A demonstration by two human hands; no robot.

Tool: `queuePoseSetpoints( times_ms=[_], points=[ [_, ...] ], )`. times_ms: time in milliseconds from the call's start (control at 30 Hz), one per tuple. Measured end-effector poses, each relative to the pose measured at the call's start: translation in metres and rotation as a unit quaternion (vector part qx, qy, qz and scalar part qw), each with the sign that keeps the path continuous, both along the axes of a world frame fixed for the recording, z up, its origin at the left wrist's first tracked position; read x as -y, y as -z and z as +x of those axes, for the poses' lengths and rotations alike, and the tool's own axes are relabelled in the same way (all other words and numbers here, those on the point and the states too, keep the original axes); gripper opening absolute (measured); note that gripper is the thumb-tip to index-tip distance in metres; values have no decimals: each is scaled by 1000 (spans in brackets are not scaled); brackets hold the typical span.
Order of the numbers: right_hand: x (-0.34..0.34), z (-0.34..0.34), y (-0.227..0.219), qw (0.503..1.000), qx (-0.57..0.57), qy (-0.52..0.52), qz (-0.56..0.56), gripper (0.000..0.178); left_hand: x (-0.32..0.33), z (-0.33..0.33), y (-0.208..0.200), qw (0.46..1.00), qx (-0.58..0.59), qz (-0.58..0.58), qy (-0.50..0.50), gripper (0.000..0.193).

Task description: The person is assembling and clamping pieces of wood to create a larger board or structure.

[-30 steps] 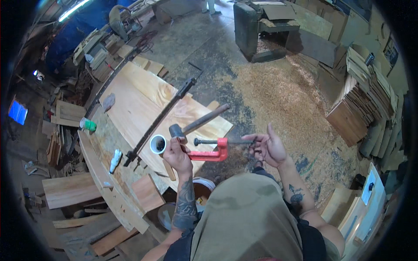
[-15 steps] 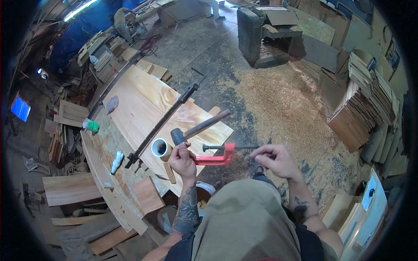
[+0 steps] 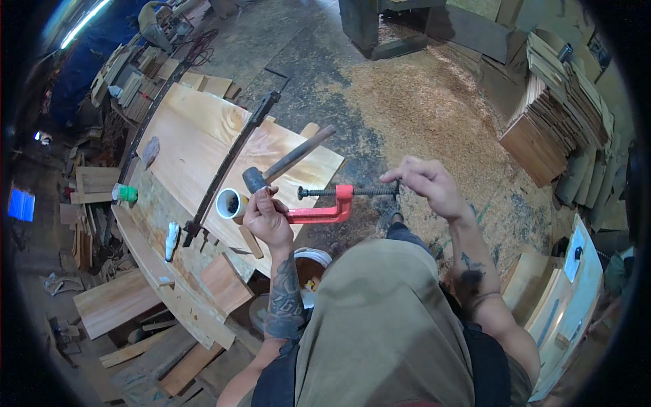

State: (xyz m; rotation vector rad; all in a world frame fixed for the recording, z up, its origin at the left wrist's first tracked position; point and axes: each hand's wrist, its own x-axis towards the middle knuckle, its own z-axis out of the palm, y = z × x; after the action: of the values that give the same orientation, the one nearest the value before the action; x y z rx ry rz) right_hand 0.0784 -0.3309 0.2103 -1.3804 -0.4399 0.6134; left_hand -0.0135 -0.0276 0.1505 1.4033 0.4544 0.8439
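My left hand [image 3: 266, 218] is wrapped around one end of the frame of a red C-clamp [image 3: 319, 216], which lies sideways in front of me. The clamp's dark threaded screw [image 3: 369, 192] runs to the right, above the frame. At the screw's far end, my right hand [image 3: 432, 186] has its curled fingers at the small crossbar handle. Just beyond my left hand, a mallet [image 3: 255, 180] with a wooden handle rests on a broad wood panel [image 3: 186, 129]. A white cup [image 3: 229, 204] with dark contents stands beside it.
A long dark bar clamp [image 3: 234, 163] lies across the panel. On the bench's left are a white bottle [image 3: 172, 242] and a green-and-white can [image 3: 125, 192]. A bucket [image 3: 316, 256] stands below the bench edge. Sawdust [image 3: 434, 115] covers the floor; stacked boards [image 3: 542, 136] stand right.
The view has tilted and shifted, so the bench sits higher and further left. My right hand has turned at the screw's end, its fingers now over the handle. My left hand keeps its hold.
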Motion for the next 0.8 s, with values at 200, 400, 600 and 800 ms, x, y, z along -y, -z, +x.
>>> queuePoseSetpoints(
  times_ms=[200, 400, 600, 800],
  points=[
    [10, -29, 13, 987, -63, -68, -135, 61, 3, 5, 3, 998, 37, -51, -31, 42],
    [4, -5, 4, 984, -154, 83, 41, 109, 7, 8, -3, 999, 30, -35, -8, 42],
    [21, -21, 9, 989, -113, -73, -66, 114, 8, 11, -4, 998, 39, -23, -34, 44],
    [9, 6, 28, 981, -168, 45, -84, 116, 13, 11, -8, 1000, 11, 15, 0, 45]
  ],
)
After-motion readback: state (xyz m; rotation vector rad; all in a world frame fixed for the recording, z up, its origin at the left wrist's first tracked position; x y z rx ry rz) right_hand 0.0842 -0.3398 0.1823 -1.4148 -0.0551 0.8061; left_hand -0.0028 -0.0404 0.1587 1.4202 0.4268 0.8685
